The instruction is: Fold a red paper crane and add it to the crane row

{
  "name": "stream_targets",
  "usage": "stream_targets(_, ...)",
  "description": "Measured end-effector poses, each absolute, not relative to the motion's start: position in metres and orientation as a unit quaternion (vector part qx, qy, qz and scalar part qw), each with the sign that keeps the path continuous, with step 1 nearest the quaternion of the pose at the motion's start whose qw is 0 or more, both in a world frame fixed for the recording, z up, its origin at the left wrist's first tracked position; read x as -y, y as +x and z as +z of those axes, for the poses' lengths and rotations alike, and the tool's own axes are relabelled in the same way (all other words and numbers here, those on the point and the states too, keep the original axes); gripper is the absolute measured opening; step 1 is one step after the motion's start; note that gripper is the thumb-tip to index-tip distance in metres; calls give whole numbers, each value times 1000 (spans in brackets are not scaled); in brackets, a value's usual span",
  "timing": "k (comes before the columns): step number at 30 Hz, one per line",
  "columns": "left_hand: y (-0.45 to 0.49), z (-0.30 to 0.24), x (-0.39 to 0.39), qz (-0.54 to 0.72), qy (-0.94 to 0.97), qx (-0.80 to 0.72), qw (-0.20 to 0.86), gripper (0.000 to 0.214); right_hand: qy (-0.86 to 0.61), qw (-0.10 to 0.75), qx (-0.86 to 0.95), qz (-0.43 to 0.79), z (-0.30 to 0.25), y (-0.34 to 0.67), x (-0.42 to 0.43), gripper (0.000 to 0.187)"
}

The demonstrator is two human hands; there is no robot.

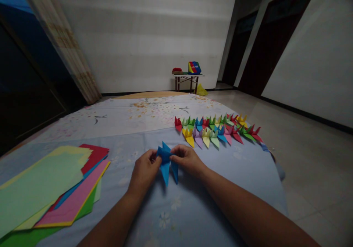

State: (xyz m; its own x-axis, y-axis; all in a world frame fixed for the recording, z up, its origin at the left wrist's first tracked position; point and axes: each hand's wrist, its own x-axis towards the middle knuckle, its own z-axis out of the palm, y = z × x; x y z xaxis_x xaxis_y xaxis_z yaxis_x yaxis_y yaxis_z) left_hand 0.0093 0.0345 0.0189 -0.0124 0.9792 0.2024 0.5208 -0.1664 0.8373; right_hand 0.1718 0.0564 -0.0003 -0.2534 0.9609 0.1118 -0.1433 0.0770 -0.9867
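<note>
A blue origami crane (pixel 164 156) is held up over the blue flowered cloth, pinched from both sides. My left hand (pixel 146 169) has its thumb and fingers closed on the crane's left edge. On the other side, my right hand (pixel 188 159) grips the right edge between thumb and fingers. Two long points of the folded paper hang downward, and shorter points stick up at the top. Beyond my right hand stand rows of finished paper cranes (pixel 206 136) in red, yellow, green, purple and blue.
Stacked sheets of coloured paper (pixel 46 182) lie at the left on the table. A floral tablecloth (pixel 121 110) covers the far part. Against the back wall, a small table (pixel 190 75) bears a multicoloured box (pixel 194 67), with a yellow bag (pixel 201 90) beneath.
</note>
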Motion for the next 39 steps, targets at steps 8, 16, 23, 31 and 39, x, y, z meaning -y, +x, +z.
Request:
stream_targets(8,15,23,-33,490,587,-512,390,38,-368,527,467,607,2,177,-62,28)
stream_targets(16,21,18,-36,491,506,-494,509,45,-330,543,412,653,2,179,-63,33)
stream_targets(23,28,17,-31,493,512,-462,530,45,-323,536,436,647,3,178,-62,40)
stream_targets(31,25,15,-28,482,566,-510,432,43,-333,504,469,644,2,175,-60,54)
stream_targets(39,22,17,-33,480,553,-492,472,45,-336,503,478,636,-3,177,-63,56)
